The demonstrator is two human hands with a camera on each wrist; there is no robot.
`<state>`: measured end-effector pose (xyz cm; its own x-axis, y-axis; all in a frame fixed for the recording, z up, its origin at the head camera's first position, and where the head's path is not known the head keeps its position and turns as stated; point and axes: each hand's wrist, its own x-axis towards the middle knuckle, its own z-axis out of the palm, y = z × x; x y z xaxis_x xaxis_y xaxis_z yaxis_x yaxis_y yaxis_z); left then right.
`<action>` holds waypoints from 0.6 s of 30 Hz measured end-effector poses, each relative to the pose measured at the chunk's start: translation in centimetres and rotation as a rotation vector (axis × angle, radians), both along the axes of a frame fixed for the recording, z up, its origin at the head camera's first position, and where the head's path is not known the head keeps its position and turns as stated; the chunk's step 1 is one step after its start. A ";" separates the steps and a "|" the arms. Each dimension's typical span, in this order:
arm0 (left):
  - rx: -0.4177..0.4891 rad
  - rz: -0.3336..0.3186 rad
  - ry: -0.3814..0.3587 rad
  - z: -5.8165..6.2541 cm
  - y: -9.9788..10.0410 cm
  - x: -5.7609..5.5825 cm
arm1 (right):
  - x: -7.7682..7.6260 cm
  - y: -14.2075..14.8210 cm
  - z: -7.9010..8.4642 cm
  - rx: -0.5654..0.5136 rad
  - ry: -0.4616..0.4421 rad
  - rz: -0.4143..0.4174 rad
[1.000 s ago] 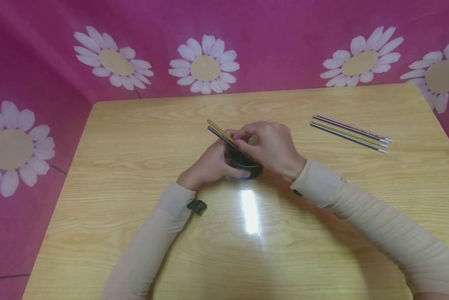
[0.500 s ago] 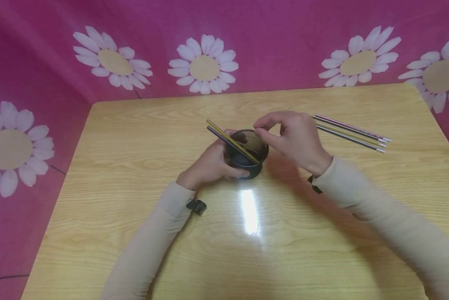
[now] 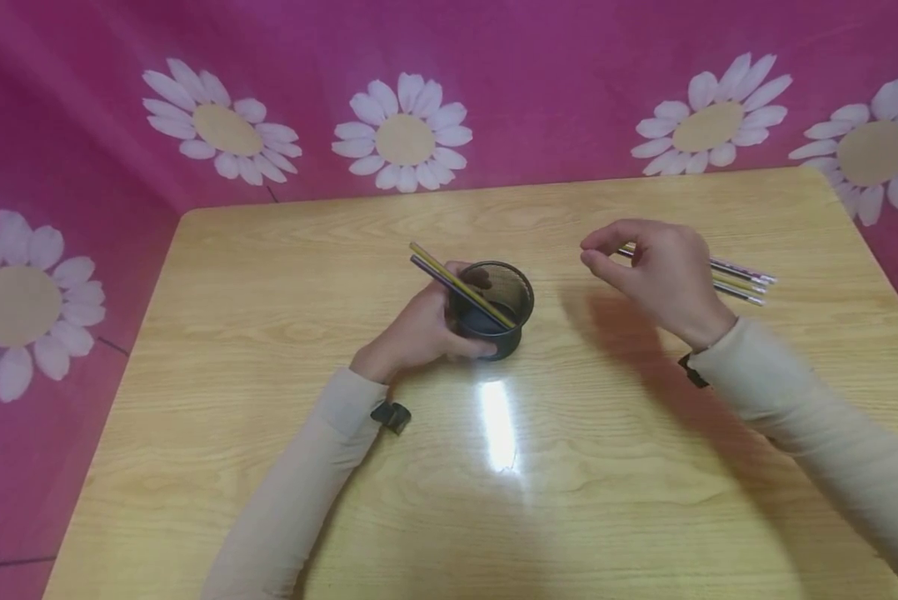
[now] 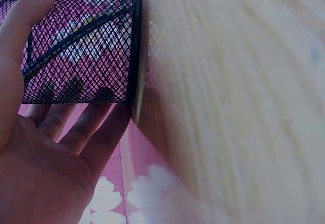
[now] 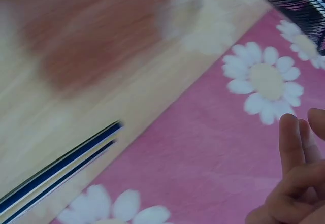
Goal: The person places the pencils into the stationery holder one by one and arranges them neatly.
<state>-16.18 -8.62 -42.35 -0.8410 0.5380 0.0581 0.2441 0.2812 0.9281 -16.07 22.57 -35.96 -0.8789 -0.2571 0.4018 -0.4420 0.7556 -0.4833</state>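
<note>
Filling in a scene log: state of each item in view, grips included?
left grip: holding the mesh cup
right grip: fingers loosely curled, holding nothing
mesh cup: upright, open-topped
two cup pencils: leaning inside, upper ends sticking out
loose pencils: lying side by side, partly hidden in head view

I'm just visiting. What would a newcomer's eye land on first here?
Probably the vivid pink backdrop with big white flowers, behind the wooden table. Next, the black mesh cup mid-table, held by the left hand, with two pencils slanting out. More pencils lie partly behind the right hand.
</note>
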 end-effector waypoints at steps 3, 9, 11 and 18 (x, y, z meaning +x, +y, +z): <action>0.001 0.001 -0.006 0.2 0.1 0.2 | -0.1 1.4 -0.5 0.025 0.009 -0.019; -0.011 0.012 -0.001 0.4 0.1 0.2 | -0.3 3.8 -1.3 0.069 -0.010 -0.064; -0.011 0.012 -0.002 0.3 0.1 0.2 | -0.4 4.5 -1.4 0.091 -0.035 -0.080; 0.017 0.002 -0.018 0.2 0.2 0.1 | -0.8 6.7 -1.9 0.166 -0.144 -0.107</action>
<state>-16.04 -8.43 -42.17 -0.8432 0.5350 0.0522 0.2267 0.2659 0.9370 -16.89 29.30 -37.89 -0.9498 -0.2114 0.2307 -0.2907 0.8690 -0.4004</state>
